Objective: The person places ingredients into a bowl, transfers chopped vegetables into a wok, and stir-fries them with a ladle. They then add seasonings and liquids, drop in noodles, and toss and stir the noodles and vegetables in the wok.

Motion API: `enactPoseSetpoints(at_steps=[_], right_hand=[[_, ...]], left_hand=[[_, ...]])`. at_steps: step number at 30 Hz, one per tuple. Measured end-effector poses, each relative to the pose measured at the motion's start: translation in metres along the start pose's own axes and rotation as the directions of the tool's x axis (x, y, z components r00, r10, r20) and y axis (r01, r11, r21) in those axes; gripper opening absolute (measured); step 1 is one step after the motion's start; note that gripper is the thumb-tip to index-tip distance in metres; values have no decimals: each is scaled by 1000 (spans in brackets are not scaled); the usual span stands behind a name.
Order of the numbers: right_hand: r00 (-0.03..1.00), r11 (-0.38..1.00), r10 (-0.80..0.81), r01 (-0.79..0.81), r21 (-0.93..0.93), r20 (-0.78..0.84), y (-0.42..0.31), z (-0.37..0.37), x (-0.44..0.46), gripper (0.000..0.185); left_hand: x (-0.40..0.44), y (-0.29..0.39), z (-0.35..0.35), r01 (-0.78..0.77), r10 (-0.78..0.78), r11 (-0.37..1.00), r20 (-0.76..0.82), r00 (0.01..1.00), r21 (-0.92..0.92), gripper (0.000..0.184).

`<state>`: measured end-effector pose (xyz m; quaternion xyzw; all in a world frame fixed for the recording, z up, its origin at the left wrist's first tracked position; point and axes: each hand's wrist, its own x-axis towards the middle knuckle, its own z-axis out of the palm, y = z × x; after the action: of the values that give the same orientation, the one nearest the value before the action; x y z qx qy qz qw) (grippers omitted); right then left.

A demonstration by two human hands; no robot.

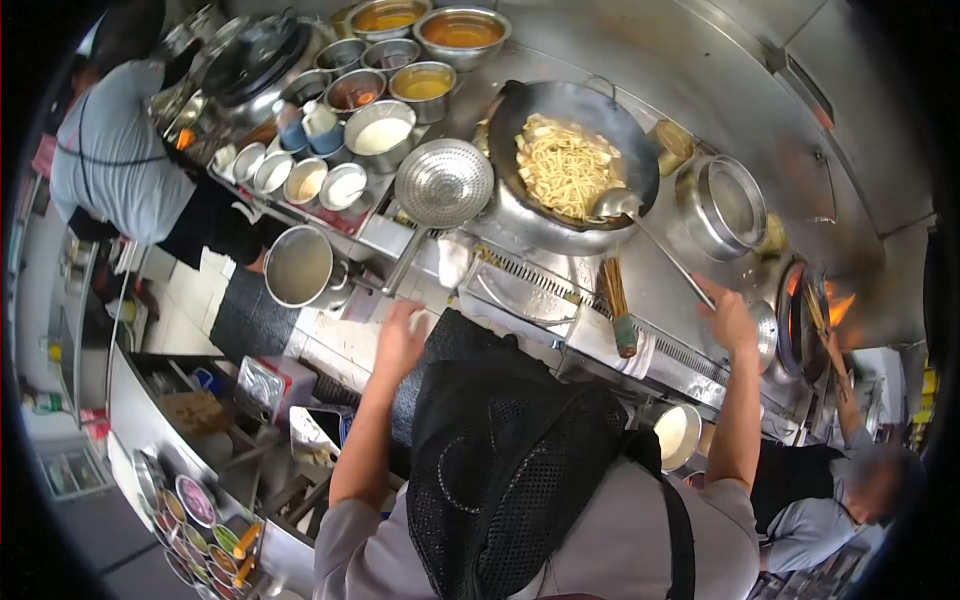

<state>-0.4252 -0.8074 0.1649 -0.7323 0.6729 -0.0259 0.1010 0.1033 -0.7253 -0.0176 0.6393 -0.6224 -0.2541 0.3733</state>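
Note:
My right hand (731, 320) is closed around the long handle of a ladle (616, 204). The ladle's bowl rests at the right side of the noodles (566, 166), inside a large dark wok (637, 130). My left hand (401, 338) is raised over the front of the counter, fingers loosely bent and a little apart, with nothing visible in it. Just beyond it lies the handle of a perforated metal strainer (444, 182), which sits left of the wok. A bundled bamboo brush (617, 310) lies on the stove front between my hands.
Metal bowls of sauce (462, 32) and seasoning tubs (343, 186) stand left of the wok. A steel pot (298, 267) is at the front left, stacked pans (728, 205) at the right. One co-worker (125, 150) stands left; another (820, 500) works right, near a flaming wok (795, 310).

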Motion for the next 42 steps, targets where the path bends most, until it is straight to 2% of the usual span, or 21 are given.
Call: enactPoseSetpoints(at_steps=[4, 6, 8, 9, 10, 11, 13, 16, 19, 21, 23, 25, 26, 27, 30, 31, 34, 36, 38, 41, 42], right_hand=[[988, 987, 150, -151, 54, 26, 10, 62, 40, 59], [994, 967, 86, -67, 246, -69, 24, 104, 64, 56], [940, 918, -62, 186, 350, -337, 48, 159, 89, 53], [940, 918, -59, 184, 352, -336, 43, 153, 93, 53], [978, 811, 151, -40, 584, -142, 20, 137, 93, 52], [946, 617, 309, -281, 735, 103, 4, 130, 94, 52], [952, 551, 303, -222, 805, 55, -3, 132, 105, 52], [944, 589, 330, -217, 779, 14, -11, 120, 137, 54], [930, 477, 356, -261, 839, 87, -24, 116, 180, 57], [950, 305, 259, -253, 918, 176, -35, 121, 203, 57], [959, 324, 216, -247, 913, 183, -44, 123, 211, 58], [953, 534, 87, -291, 794, 291, -45, 124, 212, 57], [989, 691, 23, -121, 713, 146, -43, 131, 207, 58], [988, 694, 30, -129, 708, 151, -37, 135, 198, 58], [982, 883, -175, 188, 431, -70, -19, 139, 156, 62], [985, 889, -157, 170, 426, -64, -13, 136, 140, 62], [989, 989, -130, 134, 61, -77, -9, 106, 94, 58], [990, 993, -112, 108, -44, -91, -19, 73, 69, 56], [998, 946, -34, 17, -324, -47, -32, 40, 48, 55], [992, 946, -1, -41, -321, -130, -68, -26, 24, 47], [990, 967, 59, -89, -238, -128, -81, -46, 17, 46]], left_hand=[[100, 86, 84, -368, 367, 930, 58, 928, 5, 41], [133, 117, 124, -493, 477, 866, 159, 865, 87, 54], [147, 133, 159, -544, 508, 824, 217, 834, 157, 62], [150, 129, 179, -563, 509, 804, 265, 819, 195, 68], [152, 127, 191, -582, 506, 780, 315, 803, 231, 75], [152, 127, 194, -583, 503, 779, 326, 801, 230, 75], [153, 125, 197, -582, 470, 767, 382, 796, 270, 81], [153, 123, 198, -560, 437, 780, 398, 807, 278, 81], [160, 115, 198, -542, 409, 789, 410, 815, 289, 81], [162, 110, 197, -530, 395, 797, 412, 821, 289, 81], [164, 107, 194, -516, 396, 827, 420, 817, 224, 77], [165, 102, 187, -456, 393, 883, 361, 846, 107, 72], [164, 98, 181, -396, 382, 918, 306, 872, -18, 66], [161, 94, 171, -394, 382, 919, 309, 871, -27, 66], [148, 66, 129, -310, 313, 950, 97, 945, -49, 49], [143, 50, 116, -289, 291, 957, 67, 954, -41, 48], [130, 10, 78, -177, 177, 984, 36, 983, -4, 41], [125, -11, 57, -147, 147, 989, 32, 989, 11, 38], [126, -21, 43, -150, 149, 989, 73, 986, 5, 36], [132, -35, 37, -162, 165, 986, 143, 976, -34, 36], [134, -38, 37, -177, 183, 983, 165, 969, -49, 37]])
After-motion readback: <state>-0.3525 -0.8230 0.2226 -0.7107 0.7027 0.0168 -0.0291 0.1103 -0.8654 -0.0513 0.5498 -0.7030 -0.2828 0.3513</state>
